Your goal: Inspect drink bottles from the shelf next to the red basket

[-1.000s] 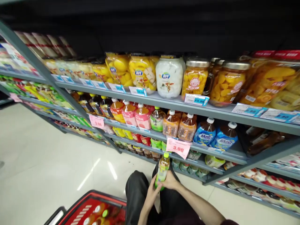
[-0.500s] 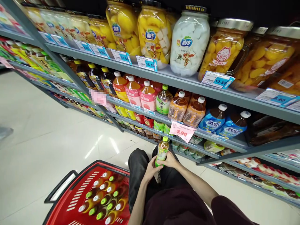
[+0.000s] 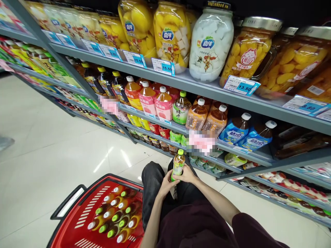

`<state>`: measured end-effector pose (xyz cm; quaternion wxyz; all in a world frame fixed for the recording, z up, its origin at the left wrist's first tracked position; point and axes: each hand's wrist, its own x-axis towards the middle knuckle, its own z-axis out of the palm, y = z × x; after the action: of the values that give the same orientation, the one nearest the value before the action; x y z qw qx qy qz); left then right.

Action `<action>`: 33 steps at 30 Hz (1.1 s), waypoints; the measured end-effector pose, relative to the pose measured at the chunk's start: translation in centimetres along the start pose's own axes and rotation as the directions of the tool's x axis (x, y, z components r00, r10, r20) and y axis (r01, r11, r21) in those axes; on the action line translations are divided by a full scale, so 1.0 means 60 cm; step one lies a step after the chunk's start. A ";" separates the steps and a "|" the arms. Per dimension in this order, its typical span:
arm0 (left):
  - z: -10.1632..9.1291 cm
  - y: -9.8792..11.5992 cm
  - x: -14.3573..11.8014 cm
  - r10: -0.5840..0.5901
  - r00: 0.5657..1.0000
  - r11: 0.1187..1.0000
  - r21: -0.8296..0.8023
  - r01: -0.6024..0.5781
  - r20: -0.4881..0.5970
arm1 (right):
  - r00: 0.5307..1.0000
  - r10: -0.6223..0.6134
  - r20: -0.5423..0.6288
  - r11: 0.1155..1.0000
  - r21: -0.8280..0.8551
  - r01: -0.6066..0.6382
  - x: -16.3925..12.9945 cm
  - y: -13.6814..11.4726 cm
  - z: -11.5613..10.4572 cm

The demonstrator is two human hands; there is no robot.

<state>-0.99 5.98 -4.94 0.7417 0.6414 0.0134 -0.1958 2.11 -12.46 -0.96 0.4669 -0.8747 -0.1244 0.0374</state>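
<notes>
Between both hands I hold a green-capped tea bottle [image 3: 178, 162] upright over my knees, its label green and pale. My left hand [image 3: 167, 186] is closed round its lower left side. My right hand [image 3: 187, 175] wraps the lower right side, with the thumb across the front. Down at my left stands a red shopping basket [image 3: 89, 199], with several bottles [image 3: 116, 217] upright in it, capped in white or bright green. Beyond my knees, a larger green tea bottle [image 3: 180, 111] stands on the middle shelf.
Shelving [image 3: 165, 81] runs across in front, its top shelf lined with large fruit jars [image 3: 210, 48]. Blue-labelled bottles [image 3: 234, 132] stand right on the middle shelf. A pink price card [image 3: 201, 142] juts from its edge. The basket's black handle [image 3: 67, 203] sticks out left over pale floor tiles [image 3: 46, 148].
The view has shifted very slightly. Both hands keep the bottle in nearly the same spot, and the basket's bottles look unchanged.
</notes>
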 end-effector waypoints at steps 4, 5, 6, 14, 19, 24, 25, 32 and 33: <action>0.001 0.001 0.000 0.000 1.000 1.000 0.000 0.000 -0.001 | 1.000 -0.005 0.001 0.999 -0.032 0.005 0.000 0.001 0.000; 0.001 0.002 0.000 0.002 1.000 1.000 0.003 -0.002 0.003 | 1.000 -0.007 0.001 0.999 -0.038 0.007 0.000 0.001 0.000; 0.001 0.003 -0.001 0.003 1.000 1.000 0.005 -0.003 0.007 | 1.000 -0.009 -0.001 0.999 -0.042 0.009 0.000 0.001 0.000; 0.001 0.007 -0.002 -0.005 1.000 1.000 0.012 0.005 0.010 | 0.999 -0.035 0.003 0.999 -0.038 0.035 0.000 -0.001 -0.001; 0.001 0.006 -0.002 0.002 1.000 1.000 0.010 -0.002 0.008 | 1.000 -0.024 0.005 0.999 -0.049 0.024 0.000 0.001 0.000; 0.002 0.003 -0.003 0.001 1.000 1.000 0.012 -0.001 -0.005 | 1.000 -0.014 0.002 0.999 -0.034 0.014 -0.001 -0.002 -0.001; 0.002 0.003 -0.003 0.001 1.000 1.000 0.010 -0.001 -0.007 | 1.000 -0.011 0.001 0.999 -0.032 0.011 -0.001 -0.003 -0.001; 0.001 -0.004 0.000 -0.015 1.000 1.000 -0.005 0.015 -0.017 | 1.000 -0.011 0.008 0.999 -0.045 0.012 0.000 -0.006 -0.002; 0.001 -0.006 0.000 -0.014 1.000 1.000 -0.005 0.014 -0.021 | 1.000 -0.008 0.006 0.999 -0.048 0.009 0.000 -0.007 -0.002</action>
<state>-1.11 5.89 -5.27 0.7418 0.6414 0.0263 -0.1941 2.07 -12.32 -0.51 0.4457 -0.8849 -0.1304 0.0351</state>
